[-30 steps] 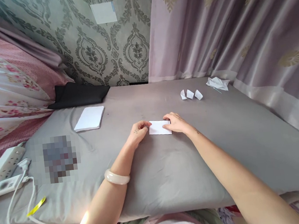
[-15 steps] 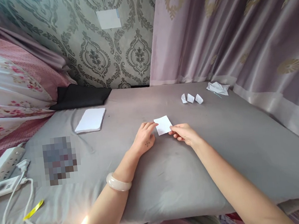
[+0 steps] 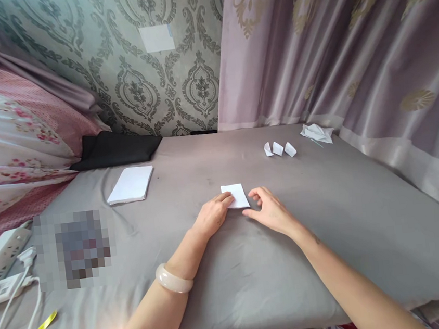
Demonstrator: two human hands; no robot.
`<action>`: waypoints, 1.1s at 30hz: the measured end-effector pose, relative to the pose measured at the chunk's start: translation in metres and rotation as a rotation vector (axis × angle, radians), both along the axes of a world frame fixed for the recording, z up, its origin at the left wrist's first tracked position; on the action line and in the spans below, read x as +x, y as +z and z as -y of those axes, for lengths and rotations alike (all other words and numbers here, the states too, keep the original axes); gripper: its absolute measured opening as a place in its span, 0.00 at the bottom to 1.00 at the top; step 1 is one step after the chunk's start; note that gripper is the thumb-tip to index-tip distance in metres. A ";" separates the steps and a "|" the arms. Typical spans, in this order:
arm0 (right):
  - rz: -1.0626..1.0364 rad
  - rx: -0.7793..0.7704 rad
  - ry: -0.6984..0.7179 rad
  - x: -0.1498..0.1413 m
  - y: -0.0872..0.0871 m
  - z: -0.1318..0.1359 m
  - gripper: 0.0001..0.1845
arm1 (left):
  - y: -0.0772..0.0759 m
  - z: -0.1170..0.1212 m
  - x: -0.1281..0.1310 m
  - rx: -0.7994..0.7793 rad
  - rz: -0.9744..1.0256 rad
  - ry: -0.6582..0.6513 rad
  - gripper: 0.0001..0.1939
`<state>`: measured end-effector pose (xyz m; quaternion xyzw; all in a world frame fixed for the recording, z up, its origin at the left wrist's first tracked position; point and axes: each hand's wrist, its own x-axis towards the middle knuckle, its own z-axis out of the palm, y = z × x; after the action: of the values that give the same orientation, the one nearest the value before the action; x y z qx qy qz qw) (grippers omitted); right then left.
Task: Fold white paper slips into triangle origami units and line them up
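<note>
A small, squarish folded sheet of white paper [image 3: 238,196] lies on the grey bed cover in front of me. The fingers of my left hand [image 3: 213,215] rest flat on its left side, pressing from above without gripping it. Just off its right edge is my right hand [image 3: 269,209], thumb and fingers apart with nothing between them. A pale bangle [image 3: 173,278] circles my left forearm.
Three small folded paper pieces [image 3: 278,149] stand farther back. A paper stack [image 3: 130,184] and a black cloth [image 3: 118,147] lie left, crumpled paper [image 3: 317,133] back right. A power strip [image 3: 3,255] with cables and a yellow strip [image 3: 41,327] occupy the near left.
The paper went from a wide rectangle to a squarish shape, was turned in my hands, and now lies flat. My right hand has let go of it; my left fingers have moved onto it.
</note>
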<state>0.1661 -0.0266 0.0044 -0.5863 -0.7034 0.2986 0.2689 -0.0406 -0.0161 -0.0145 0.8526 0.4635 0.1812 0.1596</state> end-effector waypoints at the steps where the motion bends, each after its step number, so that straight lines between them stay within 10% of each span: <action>1: 0.077 0.140 0.072 0.000 -0.003 0.000 0.26 | 0.000 0.000 0.000 -0.010 -0.007 0.010 0.20; 14: 0.414 0.438 0.477 0.002 -0.021 -0.004 0.27 | 0.005 0.012 0.004 0.138 -0.090 -0.090 0.17; 24: 0.308 0.402 0.464 0.008 -0.015 0.001 0.23 | -0.005 0.013 0.006 0.139 -0.012 0.092 0.10; 33: 0.060 0.068 0.142 0.000 -0.018 -0.027 0.18 | -0.003 -0.001 0.014 -0.155 0.248 0.485 0.12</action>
<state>0.1665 -0.0001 -0.0132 -0.5341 -0.7607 0.2752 0.2456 -0.0263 -0.0154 -0.0172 0.6733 0.6435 0.2809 0.2317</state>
